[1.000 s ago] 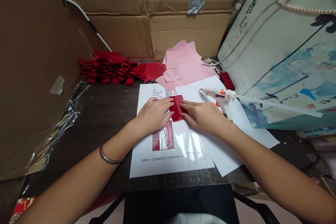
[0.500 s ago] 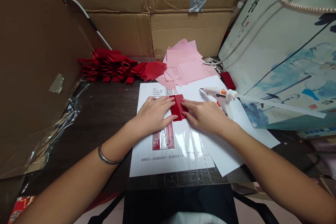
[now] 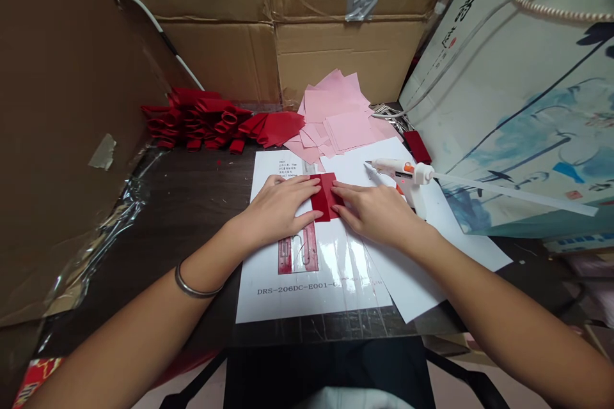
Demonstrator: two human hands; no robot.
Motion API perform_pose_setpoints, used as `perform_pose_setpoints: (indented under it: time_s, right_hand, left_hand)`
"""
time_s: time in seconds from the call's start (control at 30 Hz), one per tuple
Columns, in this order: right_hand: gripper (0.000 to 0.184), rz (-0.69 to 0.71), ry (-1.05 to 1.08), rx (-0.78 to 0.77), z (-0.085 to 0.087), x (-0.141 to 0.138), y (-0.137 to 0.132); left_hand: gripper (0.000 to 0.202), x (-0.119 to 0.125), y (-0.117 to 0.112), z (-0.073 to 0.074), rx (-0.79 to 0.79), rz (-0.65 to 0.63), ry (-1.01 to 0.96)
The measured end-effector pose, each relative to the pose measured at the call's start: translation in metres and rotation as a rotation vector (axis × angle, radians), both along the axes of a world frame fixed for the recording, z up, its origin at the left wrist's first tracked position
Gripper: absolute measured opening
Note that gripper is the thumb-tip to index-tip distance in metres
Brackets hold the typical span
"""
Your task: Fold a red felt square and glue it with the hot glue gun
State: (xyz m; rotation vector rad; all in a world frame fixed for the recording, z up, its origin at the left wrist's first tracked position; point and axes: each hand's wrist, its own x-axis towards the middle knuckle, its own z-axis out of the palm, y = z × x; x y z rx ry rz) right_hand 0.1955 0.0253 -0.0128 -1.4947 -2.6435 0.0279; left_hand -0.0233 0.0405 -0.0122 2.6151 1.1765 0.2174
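A small folded piece of red fabric lies flat on the printed white sheet. My left hand rests on its left edge, fingers stretched out and pressing down. From the other side my right hand holds down the right edge with extended fingertips. Below the fabric, a printed picture of a red item with a metal clip shows on the sheet. A white hot glue gun with a long glue stick stands just beyond my right hand, on a second white sheet.
Several rolled red fabric pieces are heaped at the back left. Pink squares pile up at the back centre, beside metal clips and a dark red piece. Cardboard walls the back; a painted paper bag stands at right.
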Motion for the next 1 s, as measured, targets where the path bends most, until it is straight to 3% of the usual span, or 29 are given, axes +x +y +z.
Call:
perform_pose_setpoints:
  time_s: [0.47, 0.7, 1.0]
  right_hand:
    - [0.036, -0.004, 0.015, 0.003, 0.0012, -0.0004, -0.0011]
    - [0.04, 0.103, 0.069, 0.001, -0.0012, -0.001, -0.0026]
    - [0.039, 0.1, 0.076, -0.007, -0.0026, -0.0013, -0.0032]
  left_hand:
    - [0.05, -0.0035, 0.0001, 0.0001, 0.005, -0.019, 0.01]
    - [0.049, -0.0028, -0.0003, -0.0024, 0.013, -0.01, 0.011]
    - [0.048, 0.0002, -0.0014, -0.0074, 0.045, -0.024, 0.003]
